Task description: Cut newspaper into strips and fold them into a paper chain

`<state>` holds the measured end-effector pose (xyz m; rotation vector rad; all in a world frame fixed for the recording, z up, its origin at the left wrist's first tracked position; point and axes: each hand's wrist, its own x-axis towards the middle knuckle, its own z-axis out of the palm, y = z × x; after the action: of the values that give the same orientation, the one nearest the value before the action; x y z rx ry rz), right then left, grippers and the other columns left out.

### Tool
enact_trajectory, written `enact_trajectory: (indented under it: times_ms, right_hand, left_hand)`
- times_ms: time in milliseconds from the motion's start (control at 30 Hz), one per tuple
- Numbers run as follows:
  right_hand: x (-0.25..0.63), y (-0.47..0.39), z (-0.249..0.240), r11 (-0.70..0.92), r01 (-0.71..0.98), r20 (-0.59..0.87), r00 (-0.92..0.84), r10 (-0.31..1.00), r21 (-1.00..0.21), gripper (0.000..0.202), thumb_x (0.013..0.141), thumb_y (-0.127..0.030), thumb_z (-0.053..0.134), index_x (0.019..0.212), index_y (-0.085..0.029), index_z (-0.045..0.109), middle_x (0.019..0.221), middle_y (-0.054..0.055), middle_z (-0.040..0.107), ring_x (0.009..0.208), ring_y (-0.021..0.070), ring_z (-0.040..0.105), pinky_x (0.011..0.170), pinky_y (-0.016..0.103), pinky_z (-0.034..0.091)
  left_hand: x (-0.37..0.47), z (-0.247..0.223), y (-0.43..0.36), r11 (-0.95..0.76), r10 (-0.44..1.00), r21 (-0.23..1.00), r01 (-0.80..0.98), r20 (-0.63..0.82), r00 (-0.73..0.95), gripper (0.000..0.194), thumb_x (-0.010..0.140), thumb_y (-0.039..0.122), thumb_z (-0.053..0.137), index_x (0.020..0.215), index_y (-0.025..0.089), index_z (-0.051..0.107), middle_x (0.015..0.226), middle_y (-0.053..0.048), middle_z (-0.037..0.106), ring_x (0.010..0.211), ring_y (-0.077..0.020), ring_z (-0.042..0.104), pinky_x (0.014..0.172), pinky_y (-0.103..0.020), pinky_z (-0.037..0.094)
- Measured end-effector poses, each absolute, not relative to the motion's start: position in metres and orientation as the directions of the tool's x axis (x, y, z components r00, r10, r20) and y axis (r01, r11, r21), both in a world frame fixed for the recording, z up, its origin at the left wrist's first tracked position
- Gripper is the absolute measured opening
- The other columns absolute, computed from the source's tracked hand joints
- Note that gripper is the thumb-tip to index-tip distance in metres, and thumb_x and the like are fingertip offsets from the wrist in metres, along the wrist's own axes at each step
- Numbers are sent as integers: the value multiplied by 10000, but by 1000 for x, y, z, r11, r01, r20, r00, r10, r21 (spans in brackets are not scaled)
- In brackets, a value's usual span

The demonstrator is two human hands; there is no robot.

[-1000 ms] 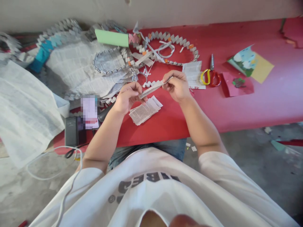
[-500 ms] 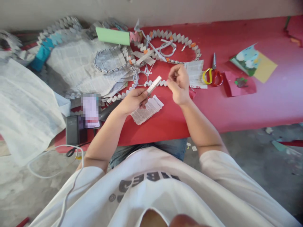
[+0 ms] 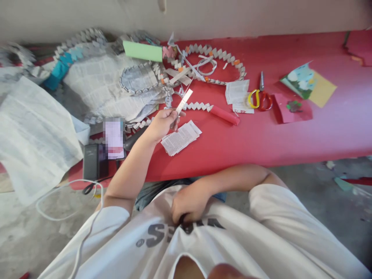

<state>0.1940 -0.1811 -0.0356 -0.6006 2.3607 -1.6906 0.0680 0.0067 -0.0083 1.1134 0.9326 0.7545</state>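
My left hand [image 3: 166, 123] pinches a narrow folded paper strip [image 3: 185, 100] that points up and away over the table. Just below that hand lies a small stack of printed paper slips [image 3: 181, 137]. My right hand [image 3: 190, 203] is at my chest, its fingers closed on the front of my white T-shirt [image 3: 232, 228], where the cloth is bunched. Beyond the strip, a folded-paper zigzag chain [image 3: 199, 105] runs to a red paper roll [image 3: 225, 115].
Newspaper sheets [image 3: 95, 85] and paper chains cover the left of the red table [image 3: 290, 143]. A phone [image 3: 114, 135] and a black box [image 3: 94, 162] are near its front edge. Scissors [image 3: 261, 93] and a colourful card [image 3: 300, 82] lie to the right. A white cable [image 3: 68, 182] hangs at the left.
My right hand has come down from above the table to my chest and gripped the shirt, uncovering the red paper roll. My left hand still holds the strip in nearly the same place.
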Motion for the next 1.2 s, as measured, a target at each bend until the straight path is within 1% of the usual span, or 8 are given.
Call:
enact_trajectory:
  times_ms: [133, 333, 533, 800, 1000, 1067, 1133, 1200]
  right_hand:
    - [198, -183, -32, 357, -246, 78, -902, -425, -901, 235, 998, -275, 464, 981, -192, 683, 1142, 150, 799, 972, 269, 707, 783, 383, 432]
    - [210, -157, -20, 87, -126, 28, -704, -710, -988, 142, 941, -251, 520, 923, -233, 660, 930, 23, 757, 850, 210, 679, 793, 336, 474]
    - [214, -176, -19, 446, -162, -77, -878, -471, -880, 153, 882, -329, 617, 971, -243, 706, 897, 30, 779, 779, 226, 660, 612, 366, 325]
    - [189, -199, -52, 590, -474, 354, -881, -315, -654, 162, 1021, -310, 606, 1074, -181, 688, 1067, 48, 816, 946, 213, 742, 770, 388, 452]
    - [187, -181, -24, 811, -276, 601, -791, 114, -516, 151, 1077, -247, 534, 1012, -199, 662, 931, 5, 744, 807, 144, 675, 644, 322, 414]
    - [196, -156, -11, 806, -145, 664, -659, 354, -573, 120, 1038, -312, 618, 949, -233, 636, 808, -32, 697, 712, 130, 635, 625, 306, 408]
    - [210, -120, -2, 595, 59, 532, -383, 755, -802, 144, 1021, -256, 663, 899, -243, 587, 739, -61, 612, 629, 97, 560, 600, 269, 391]
    - [225, -78, -1, 320, 139, 329, 49, 943, -937, 242, 984, -333, 764, 940, -254, 540, 749, -76, 538, 614, 89, 495, 599, 254, 398]
  left_hand:
    - [68, -8, 7, 283, 877, 956, -75, -226, 424, 240, 1029, 369, 709, 947, 152, 769, 750, 1, 565, 514, -76, 550, 555, -236, 571]
    - [64, -10, 7, 273, 863, 959, -78, -209, 459, 249, 1016, 401, 727, 1013, 161, 793, 769, -2, 561, 543, -69, 505, 601, -238, 561]
    - [62, -9, 7, 273, 854, 959, -74, -206, 477, 246, 1042, 375, 700, 1018, 151, 798, 768, 0, 533, 537, -54, 435, 595, -226, 530]
    - [63, -4, 5, 293, 835, 956, -19, -246, 492, 260, 1090, 291, 587, 1122, 130, 789, 783, 3, 533, 551, -55, 441, 613, -218, 546]
    - [64, -9, 7, 302, 840, 953, -26, -253, 480, 261, 1091, 292, 578, 1103, 127, 781, 697, 33, 487, 500, -47, 409, 548, -186, 480]
    - [65, -12, 8, 282, 862, 956, -85, -213, 460, 253, 1089, 290, 577, 1084, 130, 773, 697, 40, 478, 492, -43, 403, 543, -185, 473]
    - [68, -14, 9, 236, 897, 959, -157, -153, 416, 235, 1083, 295, 585, 1065, 137, 758, 703, 43, 490, 485, -42, 411, 530, -187, 465]
    - [71, -15, 9, 182, 929, 964, -192, -105, 356, 214, 1073, 319, 611, 1039, 148, 734, 689, 46, 507, 475, -50, 436, 503, -190, 453]
